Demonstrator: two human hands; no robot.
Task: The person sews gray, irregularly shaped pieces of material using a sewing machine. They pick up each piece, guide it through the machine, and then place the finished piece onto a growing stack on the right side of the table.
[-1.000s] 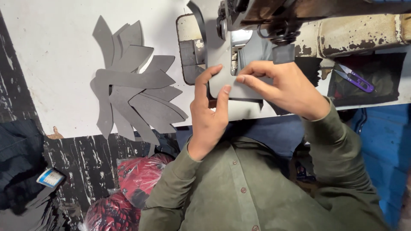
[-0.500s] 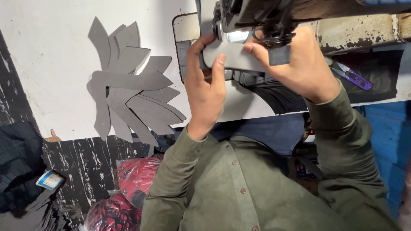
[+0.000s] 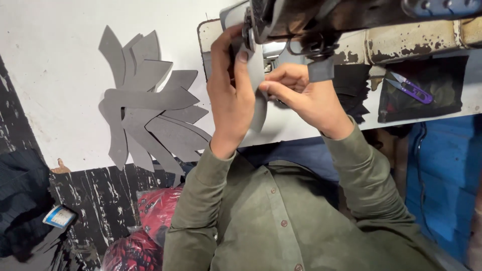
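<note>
We see the main risk right at the needle end of the sewing machine (image 3: 301,25): both sets of fingertips sit very close to the machine head, so a slip of the grey piece (image 3: 258,108), or a start of the machine while the fingers are this near, could catch a fingertip, in our judgement. A second risk is that the piece skews: it is held by two separate grips, and if one pulls harder than the other the edge could feed crooked or buckle. The left hand (image 3: 230,95) is closed around the upper part of the grey piece, thumb on the near face and the other fingers wrapped behind it, pressing it up against the machine head. The right hand (image 3: 306,98) is pinched shut, thumb and forefinger nipping the piece's right edge just beside the left thumb. So the grey piece runs between the two hands: its top is hidden behind the left fingers and the machine, its middle lies under the left thumb, and its lower tip hangs free below both sets of fingers. Well apart to the left of the left hand, a fan of similar grey cut pieces (image 3: 145,105) lies on the white table (image 3: 55,70). To the right of the right fingers, purple thread snips (image 3: 412,90) rest in a dark tray.
</note>
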